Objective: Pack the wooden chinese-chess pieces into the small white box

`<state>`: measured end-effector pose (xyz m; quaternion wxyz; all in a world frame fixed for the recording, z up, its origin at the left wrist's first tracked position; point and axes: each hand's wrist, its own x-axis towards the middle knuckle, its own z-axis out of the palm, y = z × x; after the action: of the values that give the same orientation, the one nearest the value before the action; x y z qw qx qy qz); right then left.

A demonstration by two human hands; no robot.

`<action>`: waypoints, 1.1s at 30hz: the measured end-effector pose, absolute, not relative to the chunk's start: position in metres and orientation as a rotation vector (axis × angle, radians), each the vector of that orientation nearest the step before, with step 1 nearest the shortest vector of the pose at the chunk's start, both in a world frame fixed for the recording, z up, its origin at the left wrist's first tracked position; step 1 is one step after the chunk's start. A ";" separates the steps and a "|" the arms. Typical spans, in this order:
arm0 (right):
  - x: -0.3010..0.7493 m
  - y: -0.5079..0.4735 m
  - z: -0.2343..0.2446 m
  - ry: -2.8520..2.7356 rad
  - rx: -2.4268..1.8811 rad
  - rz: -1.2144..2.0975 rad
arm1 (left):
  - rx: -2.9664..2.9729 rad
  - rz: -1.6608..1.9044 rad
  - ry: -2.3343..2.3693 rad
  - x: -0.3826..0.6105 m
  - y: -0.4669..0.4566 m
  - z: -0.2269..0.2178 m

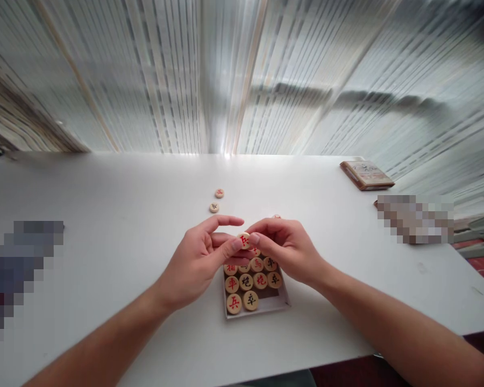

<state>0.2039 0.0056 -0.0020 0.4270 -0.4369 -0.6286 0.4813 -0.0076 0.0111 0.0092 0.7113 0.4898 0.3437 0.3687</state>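
Note:
A round wooden chess piece with a red character (244, 239) is pinched between the fingertips of both hands, just above a small shallow box (274, 307). My left hand (199, 260) grips it from the left with thumb and fingers, index finger stretched above. My right hand (284, 244) holds it from the right with curled fingers. The box holds several more wooden discs (246, 282) with red and black characters, lying face up in rows.
Two loose discs (216, 200) lie on the white table (116, 215) farther back. A flat brown box lid (366, 175) rests at the far right, near a blurred patch. Another blurred patch sits at the left edge. A striped curtain hangs behind.

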 end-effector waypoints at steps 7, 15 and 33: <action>0.203 0.003 0.004 -1.380 -1.033 1.496 | 1.018 0.872 0.713 -0.008 0.000 0.005; 0.202 -0.002 0.003 -1.274 -0.987 1.583 | 1.059 0.917 0.698 -0.006 -0.004 -0.002; 0.206 -0.003 0.002 -1.241 -0.903 1.739 | 1.350 1.029 0.760 -0.006 -0.009 0.000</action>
<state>0.2056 -0.0031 0.0024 0.3998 -0.3569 -0.4905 0.6872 -0.0058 -0.0088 -0.0004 0.5980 0.5817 0.3276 0.4435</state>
